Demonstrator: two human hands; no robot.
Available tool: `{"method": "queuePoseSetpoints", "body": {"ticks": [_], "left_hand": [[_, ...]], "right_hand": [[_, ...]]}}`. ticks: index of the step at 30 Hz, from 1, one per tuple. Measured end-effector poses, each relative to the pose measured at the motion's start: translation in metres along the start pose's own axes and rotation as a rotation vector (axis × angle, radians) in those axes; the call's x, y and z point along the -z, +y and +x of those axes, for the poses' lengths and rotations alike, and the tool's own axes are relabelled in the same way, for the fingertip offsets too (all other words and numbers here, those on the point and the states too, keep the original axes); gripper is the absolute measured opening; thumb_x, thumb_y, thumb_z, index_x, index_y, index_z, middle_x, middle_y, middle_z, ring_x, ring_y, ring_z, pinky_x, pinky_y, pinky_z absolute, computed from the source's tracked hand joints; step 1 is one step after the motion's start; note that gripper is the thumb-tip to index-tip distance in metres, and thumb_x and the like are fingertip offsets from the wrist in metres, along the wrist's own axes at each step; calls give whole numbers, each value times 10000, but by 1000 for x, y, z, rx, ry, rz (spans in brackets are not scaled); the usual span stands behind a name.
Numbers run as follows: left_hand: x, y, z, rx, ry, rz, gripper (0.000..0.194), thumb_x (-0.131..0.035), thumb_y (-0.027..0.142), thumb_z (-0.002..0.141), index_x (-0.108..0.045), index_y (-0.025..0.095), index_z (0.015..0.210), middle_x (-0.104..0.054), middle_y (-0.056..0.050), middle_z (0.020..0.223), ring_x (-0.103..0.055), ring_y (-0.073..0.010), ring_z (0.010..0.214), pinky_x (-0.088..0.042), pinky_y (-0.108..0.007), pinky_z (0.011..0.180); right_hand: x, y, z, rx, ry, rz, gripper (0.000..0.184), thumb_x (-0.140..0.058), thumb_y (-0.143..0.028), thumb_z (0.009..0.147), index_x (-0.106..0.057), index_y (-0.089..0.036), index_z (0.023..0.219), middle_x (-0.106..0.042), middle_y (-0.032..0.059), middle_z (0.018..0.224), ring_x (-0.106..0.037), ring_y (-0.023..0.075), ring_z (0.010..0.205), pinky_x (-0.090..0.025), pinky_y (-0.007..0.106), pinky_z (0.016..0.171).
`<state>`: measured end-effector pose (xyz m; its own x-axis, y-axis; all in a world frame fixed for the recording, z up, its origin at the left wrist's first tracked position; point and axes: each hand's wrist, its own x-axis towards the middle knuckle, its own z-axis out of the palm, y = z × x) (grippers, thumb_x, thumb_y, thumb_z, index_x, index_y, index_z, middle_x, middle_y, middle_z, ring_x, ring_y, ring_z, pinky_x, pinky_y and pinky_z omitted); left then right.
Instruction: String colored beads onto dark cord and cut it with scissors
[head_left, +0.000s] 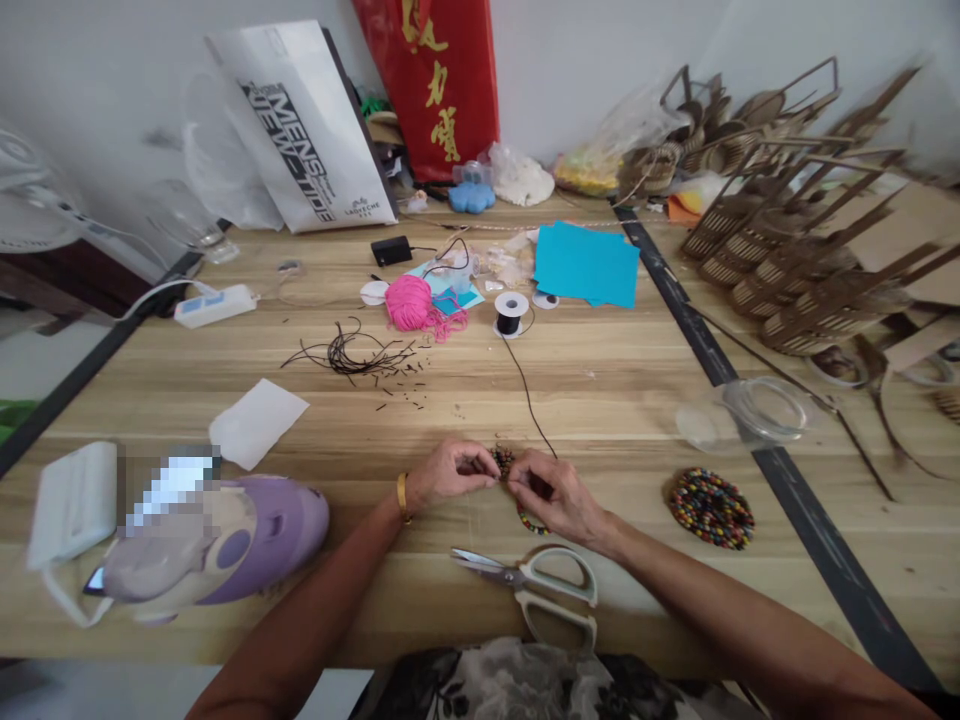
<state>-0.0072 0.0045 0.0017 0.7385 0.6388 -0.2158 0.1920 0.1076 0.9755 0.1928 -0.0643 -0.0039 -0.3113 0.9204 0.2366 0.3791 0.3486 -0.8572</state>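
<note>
At the front middle of the table, my left hand [455,468], with a gold bracelet [403,498] at its wrist, closes thumb and fingers in a pinch. My right hand [559,497] pinches just opposite, the fingertips nearly meeting. Between them is a string of small multicoloured beads [503,459], its lower loop showing under my right hand; the exact spot pinched is hidden. A thin black cord [529,395] runs from a white spool [511,312] toward my right hand. Below my hands lie scissors [525,578] with pale handles, blades partly apart.
A coil of multicoloured beads [711,508] lies to the right. Cut black cords [358,352], pink yarn [409,302] and blue sheets [586,264] lie farther back. A purple device [274,535] and white paper [259,424] are on the left; woven baskets [795,270] stand at right.
</note>
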Motion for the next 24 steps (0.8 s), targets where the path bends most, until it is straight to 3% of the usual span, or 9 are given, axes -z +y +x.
{"method": "queuePoseSetpoints", "body": {"ticks": [24], "left_hand": [[0, 1, -1, -18, 0, 43, 179, -706, 242, 723, -676, 89, 811, -684, -68, 790, -618, -126, 727, -473, -234, 704]], "right_hand": [[0, -1, 0, -4, -2, -8, 161, -526, -259, 894, -582, -156, 784, -556, 22, 678, -481, 101, 559, -371, 207, 496]]}}
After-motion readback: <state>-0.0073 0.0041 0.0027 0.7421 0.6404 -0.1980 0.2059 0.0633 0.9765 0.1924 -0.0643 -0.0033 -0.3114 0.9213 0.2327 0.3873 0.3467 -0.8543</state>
